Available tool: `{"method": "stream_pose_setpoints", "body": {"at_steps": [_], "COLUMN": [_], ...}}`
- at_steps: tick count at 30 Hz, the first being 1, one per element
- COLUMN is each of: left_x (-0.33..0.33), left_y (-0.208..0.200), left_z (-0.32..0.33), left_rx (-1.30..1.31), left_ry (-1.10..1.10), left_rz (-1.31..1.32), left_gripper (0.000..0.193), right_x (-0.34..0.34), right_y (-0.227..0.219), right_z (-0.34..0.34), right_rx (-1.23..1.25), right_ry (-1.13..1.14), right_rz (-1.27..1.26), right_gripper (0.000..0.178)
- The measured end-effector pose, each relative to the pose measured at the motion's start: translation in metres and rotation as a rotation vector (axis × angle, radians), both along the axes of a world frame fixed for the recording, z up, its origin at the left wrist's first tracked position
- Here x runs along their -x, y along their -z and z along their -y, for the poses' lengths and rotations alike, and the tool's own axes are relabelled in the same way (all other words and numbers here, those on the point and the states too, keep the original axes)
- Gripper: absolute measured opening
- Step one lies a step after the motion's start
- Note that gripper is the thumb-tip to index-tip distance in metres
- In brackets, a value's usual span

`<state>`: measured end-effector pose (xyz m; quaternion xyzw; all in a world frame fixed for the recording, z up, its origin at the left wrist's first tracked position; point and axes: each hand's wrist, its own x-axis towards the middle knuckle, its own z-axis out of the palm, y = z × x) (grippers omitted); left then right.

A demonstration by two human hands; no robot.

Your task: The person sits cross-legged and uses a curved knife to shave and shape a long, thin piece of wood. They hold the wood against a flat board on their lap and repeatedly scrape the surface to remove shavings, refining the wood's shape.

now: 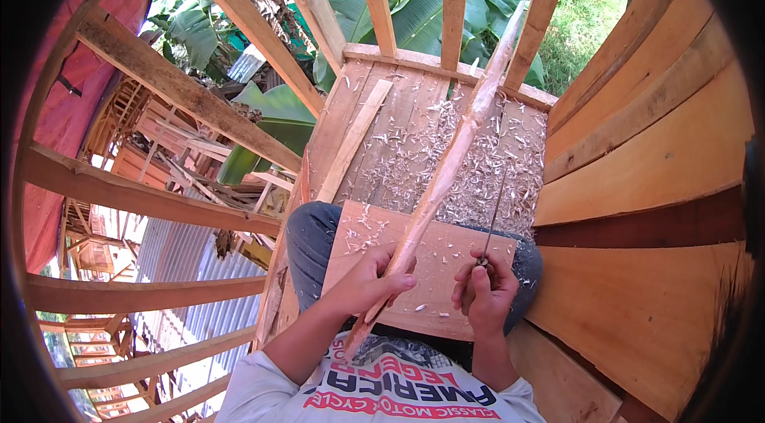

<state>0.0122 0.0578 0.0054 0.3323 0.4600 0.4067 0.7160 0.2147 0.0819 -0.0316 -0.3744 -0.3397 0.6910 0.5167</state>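
A long, peeled wooden stick [437, 188] slants from near my chest up to the far railing. My left hand [374, 279] is wrapped round its lower part, over a flat wooden board [446, 251] that lies across my lap. My right hand [490, 295], to the right of the stick, grips a knife by its handle. The knife's thin blade [495, 216] points away from me, seen nearly edge-on and apart from the stick. A few pale shavings [362, 241] lie on the board's left part. My palm and fingers hide most of the knife handle.
Many wood shavings [470, 172] cover the plank floor [319, 148] ahead. A loose wooden strip [355, 140] lies there on the left. Slatted railings [159, 208] stand at the left and front, and a plank wall [637, 295] rises close on my right. Banana leaves [406, 4] grow beyond.
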Motion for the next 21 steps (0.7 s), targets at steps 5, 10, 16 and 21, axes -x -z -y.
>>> {"method": "stream_pose_setpoints", "body": {"at_steps": [5, 10, 16, 21], "left_x": [-0.011, -0.012, -0.009, -0.017], "left_y": [-0.006, -0.011, -0.006, -0.003], "left_z": [-0.003, -0.004, 0.0, 0.0], "left_rx": [-0.037, -0.005, 0.058, 0.077], "left_ry": [-0.067, -0.065, 0.01, 0.057], "left_rz": [-0.287, -0.111, 0.464, 0.581], "left_gripper": [0.033, 0.034, 0.038, 0.044], "right_x": [-0.005, 0.0, 0.002, -0.002], "right_y": [0.003, 0.01, 0.012, 0.012], "right_z": [0.0, 0.0, 0.001, 0.004], "right_rx": [-0.004, -0.17, -0.229, -0.091], "right_ry": [-0.019, 0.087, 0.074, -0.028], "right_rz": [-0.09, 0.132, 0.143, 0.036], "right_gripper": [0.025, 0.025, 0.023, 0.021]}}
